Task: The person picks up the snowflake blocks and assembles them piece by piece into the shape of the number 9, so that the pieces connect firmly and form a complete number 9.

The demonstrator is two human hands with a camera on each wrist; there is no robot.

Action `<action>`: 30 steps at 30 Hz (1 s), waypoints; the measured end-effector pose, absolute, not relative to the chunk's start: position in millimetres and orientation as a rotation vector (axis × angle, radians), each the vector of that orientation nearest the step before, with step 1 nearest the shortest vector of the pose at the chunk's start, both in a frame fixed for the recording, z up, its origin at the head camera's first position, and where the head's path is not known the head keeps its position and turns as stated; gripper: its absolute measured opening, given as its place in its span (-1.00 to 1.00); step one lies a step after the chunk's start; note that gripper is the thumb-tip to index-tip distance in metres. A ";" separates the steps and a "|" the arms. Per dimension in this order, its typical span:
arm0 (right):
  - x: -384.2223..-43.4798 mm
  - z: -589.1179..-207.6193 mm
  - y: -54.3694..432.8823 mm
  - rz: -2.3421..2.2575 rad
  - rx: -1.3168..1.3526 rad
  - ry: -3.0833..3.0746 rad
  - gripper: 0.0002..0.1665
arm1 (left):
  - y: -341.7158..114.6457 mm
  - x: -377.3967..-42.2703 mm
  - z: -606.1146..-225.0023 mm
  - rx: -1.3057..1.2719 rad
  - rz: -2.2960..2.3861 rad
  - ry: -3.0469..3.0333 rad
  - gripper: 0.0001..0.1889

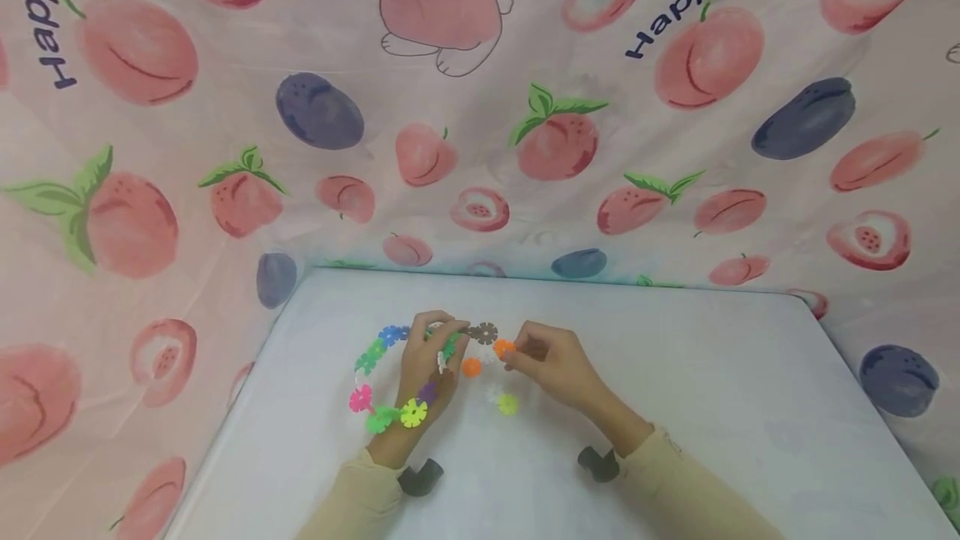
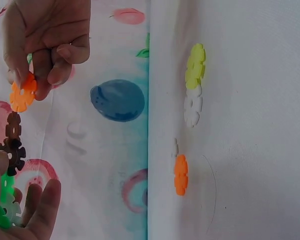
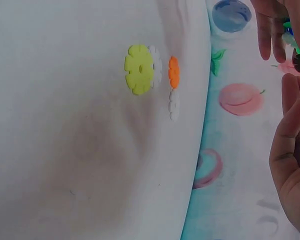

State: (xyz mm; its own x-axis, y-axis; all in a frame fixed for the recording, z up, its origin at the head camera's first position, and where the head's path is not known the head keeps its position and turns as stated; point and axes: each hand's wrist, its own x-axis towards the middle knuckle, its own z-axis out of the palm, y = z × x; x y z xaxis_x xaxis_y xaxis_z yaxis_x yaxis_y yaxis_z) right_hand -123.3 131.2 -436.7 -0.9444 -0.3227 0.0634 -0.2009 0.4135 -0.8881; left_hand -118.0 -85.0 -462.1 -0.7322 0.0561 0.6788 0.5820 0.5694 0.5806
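Observation:
A chain of notched plastic snowflake discs, blue, green, pink, yellow and purple among them, loops around my left wrist, with a pink disc (image 1: 361, 397) on its left side. My left hand (image 1: 429, 369) grips the chain near its end, where brown discs (image 1: 487, 332) stick out to the right. Between thumb and fingertips, my right hand (image 1: 558, 363) pinches an orange disc (image 2: 23, 95). In the left wrist view that disc's lower edge meets the upper brown disc (image 2: 13, 126); whether their slots are joined I cannot tell. Part of the chain is hidden behind the left fingers.
Loose on the white table (image 1: 712, 407) lie another orange disc (image 1: 471, 367), a yellow disc (image 1: 507, 404) and two white discs, one a white disc (image 2: 193, 106) beside the yellow. Fruit-printed cloth (image 1: 480, 148) rises behind the table's far edge.

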 end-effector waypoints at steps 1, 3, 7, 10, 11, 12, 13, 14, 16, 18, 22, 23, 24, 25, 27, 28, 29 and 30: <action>-122.8 -436.3 130.8 -1.573 -0.479 2.548 -0.84 | -84.8 -117.9 -461.8 -0.506 -1.115 -2.189 -0.83; -122.3 -435.8 130.2 -1.584 -0.496 2.563 -0.83 | -84.7 -117.8 -460.8 -0.508 -1.112 -2.191 -0.84; -121.2 -435.4 128.4 -1.596 -0.531 2.614 -0.81 | -85.3 -117.1 -458.5 -0.517 -1.122 -2.197 -0.84; -119.3 -435.0 126.5 -1.579 -0.566 2.685 -0.82 | -85.4 -116.4 -456.9 -0.514 -1.137 -2.200 -0.84; -118.5 -434.6 125.6 -1.573 -0.580 2.708 -0.83 | -85.3 -116.2 -456.3 -0.510 -1.140 -2.200 -0.84; -117.8 -434.6 124.5 -1.567 -0.596 2.734 -0.83 | -85.1 -115.9 -455.8 -0.503 -1.141 -2.200 -0.84; -117.1 -434.4 123.4 -1.557 -0.614 2.763 -0.83 | -84.7 -115.8 -455.2 -0.499 -1.137 -2.201 -0.85; -116.4 -434.3 122.2 -1.545 -0.633 2.797 -0.83 | -84.3 -115.9 -454.9 -0.496 -1.130 -2.201 -0.85; -115.3 -434.2 119.5 -1.538 -0.676 2.856 -0.83 | -83.5 -115.9 -454.3 -0.488 -1.122 -2.201 -0.87; -114.3 -433.7 116.6 -1.515 -0.717 2.925 -0.85 | -82.8 -115.9 -453.7 -0.484 -1.115 -2.197 -0.89; -112.8 -433.7 112.0 -1.453 -0.806 3.023 -0.89 | -82.1 -115.7 -452.9 -0.493 -1.112 -2.170 -0.91; -112.8 -434.2 111.5 -1.429 -0.824 3.044 -0.89 | -82.1 -115.6 -452.8 -0.499 -1.111 -2.161 -0.91; -112.7 -434.6 111.3 -1.414 -0.833 3.060 -0.89 | -82.1 -115.4 -452.4 -0.506 -1.114 -2.152 -0.91; -112.9 -435.2 111.5 -1.401 -0.841 3.074 -0.88 | -82.2 -115.2 -452.3 -0.512 -1.119 -2.146 -0.92; -113.7 -436.4 112.7 -1.379 -0.844 3.094 -0.87 | -82.6 -114.5 -451.7 -0.526 -1.140 -2.136 -0.92; -114.3 -436.9 113.7 -1.370 -0.847 3.099 -0.87 | -82.8 -114.3 -451.6 -0.533 -1.151 -2.129 -0.92; -114.9 -437.1 114.7 -1.367 -0.851 3.096 -0.87 | -83.1 -114.4 -451.4 -0.539 -1.157 -2.127 -0.92; -115.5 -436.7 115.7 -1.365 -0.856 3.089 -0.87 | -83.5 -114.5 -451.2 -0.543 -1.166 -2.126 -0.92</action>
